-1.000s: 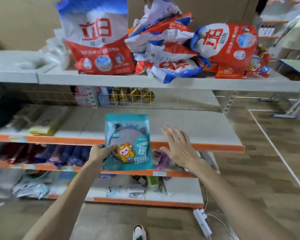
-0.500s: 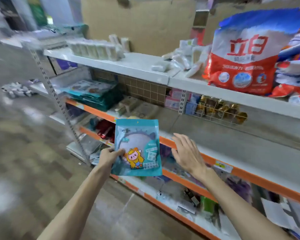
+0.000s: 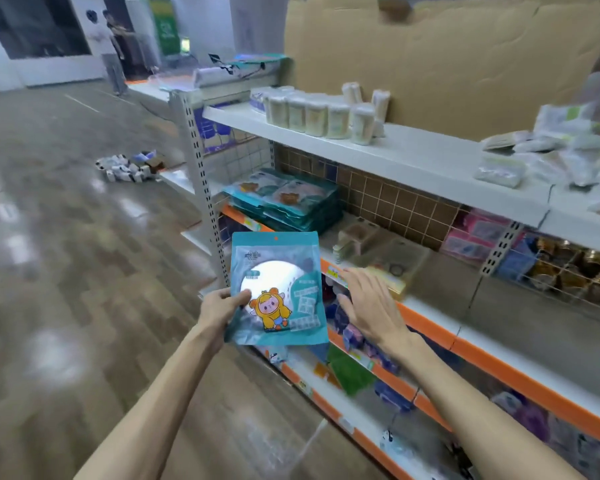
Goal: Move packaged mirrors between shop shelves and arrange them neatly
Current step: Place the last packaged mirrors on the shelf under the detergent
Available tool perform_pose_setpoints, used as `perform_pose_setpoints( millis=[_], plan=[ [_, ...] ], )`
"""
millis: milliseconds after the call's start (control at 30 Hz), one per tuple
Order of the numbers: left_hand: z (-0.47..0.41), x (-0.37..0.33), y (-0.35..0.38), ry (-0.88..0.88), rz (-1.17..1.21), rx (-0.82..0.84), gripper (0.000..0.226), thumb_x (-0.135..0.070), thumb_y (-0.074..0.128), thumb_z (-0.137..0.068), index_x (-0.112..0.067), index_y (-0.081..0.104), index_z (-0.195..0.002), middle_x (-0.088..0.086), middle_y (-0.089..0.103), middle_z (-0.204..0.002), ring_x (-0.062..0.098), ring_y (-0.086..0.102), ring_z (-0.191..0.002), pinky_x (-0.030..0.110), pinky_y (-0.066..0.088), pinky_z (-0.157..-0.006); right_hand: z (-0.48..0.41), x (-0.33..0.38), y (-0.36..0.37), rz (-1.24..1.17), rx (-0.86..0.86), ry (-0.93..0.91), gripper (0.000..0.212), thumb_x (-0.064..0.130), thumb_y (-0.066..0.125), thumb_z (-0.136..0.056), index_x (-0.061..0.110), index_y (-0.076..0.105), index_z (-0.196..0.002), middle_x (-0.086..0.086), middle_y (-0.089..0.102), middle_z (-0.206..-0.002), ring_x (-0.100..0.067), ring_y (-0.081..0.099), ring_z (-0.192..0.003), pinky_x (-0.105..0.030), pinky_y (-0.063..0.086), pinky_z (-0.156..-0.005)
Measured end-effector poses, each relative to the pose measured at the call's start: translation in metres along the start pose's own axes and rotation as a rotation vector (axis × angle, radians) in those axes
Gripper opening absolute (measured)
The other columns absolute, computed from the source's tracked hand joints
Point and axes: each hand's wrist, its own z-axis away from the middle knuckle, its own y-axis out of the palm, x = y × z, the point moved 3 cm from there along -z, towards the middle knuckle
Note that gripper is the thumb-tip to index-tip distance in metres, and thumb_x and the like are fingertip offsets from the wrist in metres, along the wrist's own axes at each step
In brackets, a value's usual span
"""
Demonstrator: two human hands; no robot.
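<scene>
My left hand [image 3: 222,306] pinches the lower left edge of a teal packaged mirror [image 3: 278,289], held upright in front of the shelves; a round mirror and a yellow cartoon figure show on its front. My right hand [image 3: 371,306] hovers just right of the package with fingers spread, holding nothing. A stack of matching teal mirror packages [image 3: 288,202] lies flat on the orange-edged middle shelf [image 3: 430,327], up and beyond the held package.
The white top shelf [image 3: 395,150] carries a row of pale jars [image 3: 312,114] and clear bags. Boxes lie right of the stack, and a wire basket [image 3: 568,271] holds gold items. Lower shelves hold mixed goods. Small items litter the floor [image 3: 129,168]. People stand far left.
My view has swung left along the shelving, so the teal stack now shows. Both hands keep the same pose, with the package still in my left hand.
</scene>
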Motion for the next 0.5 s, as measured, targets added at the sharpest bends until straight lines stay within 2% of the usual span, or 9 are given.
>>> perform_pose_setpoints(
  millis=[67,200,367,500],
  plan=[
    [-0.021,-0.003,-0.01,-0.004,0.023,-0.004,0.021,-0.015,0.071,-0.087,0.002,0.068,-0.1,0.018,0.074,-0.093,0.04,0.071,-0.085,0.049,0.06,-0.073,-0.025,0.009,0.013,0.001,0.004,-0.048,0.035,0.027,0.058,-0.091,0.012,0.054,-0.123,-0.005,0.059,-0.121,-0.025,0.055,-0.113,-0.04,0.047,-0.093],
    [-0.072,-0.019,-0.03,0.009,0.043,-0.02,0.017,-0.012,0.07,-0.088,0.002,0.068,-0.098,0.018,0.075,-0.091,0.036,0.072,-0.078,0.044,0.061,-0.066,-0.082,0.014,0.043,0.032,0.021,-0.07,0.041,0.029,0.055,-0.094,0.016,0.053,-0.132,-0.003,0.057,-0.134,-0.023,0.05,-0.125,-0.04,0.043,-0.103],
    [-0.154,-0.059,-0.054,0.053,0.036,-0.043,0.02,-0.013,0.07,-0.088,0.003,0.068,-0.101,0.016,0.075,-0.089,0.034,0.072,-0.075,0.037,0.06,-0.059,-0.168,0.008,0.084,0.054,0.014,-0.08,0.046,0.033,0.039,-0.095,0.016,0.056,-0.134,-0.003,0.057,-0.137,-0.024,0.052,-0.126,-0.037,0.042,-0.104],
    [-0.217,-0.098,-0.066,0.046,-0.005,-0.055,0.024,-0.015,0.071,-0.088,0.003,0.066,-0.104,0.016,0.075,-0.089,0.036,0.073,-0.077,0.044,0.061,-0.066,-0.235,-0.001,0.113,0.031,0.009,-0.027,0.047,0.035,0.036,-0.095,0.017,0.057,-0.134,-0.001,0.057,-0.137,-0.024,0.051,-0.126,-0.037,0.039,-0.105]
  ],
)
